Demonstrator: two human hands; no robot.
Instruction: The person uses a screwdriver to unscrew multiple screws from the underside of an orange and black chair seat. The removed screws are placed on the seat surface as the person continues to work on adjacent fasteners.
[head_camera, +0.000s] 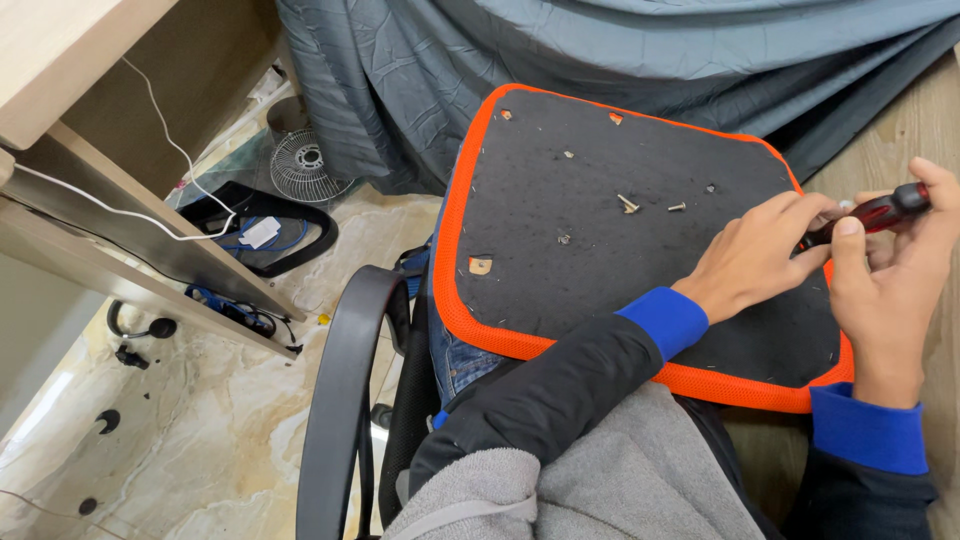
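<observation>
Marble floor, desk left | both hands (830, 260) grip red screwdriver (880, 212) at seat pad (600, 260) right edge

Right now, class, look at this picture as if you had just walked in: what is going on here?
A seated person has an upturned chair seat, black underneath with an orange edge, lying across their lap. Both hands meet at its right edge: the right hand holds a red and black screwdriver, and the left hand pinches near its tip. Two loose screws lie on the black underside. A small fan stands on the floor beside a desk.
</observation>
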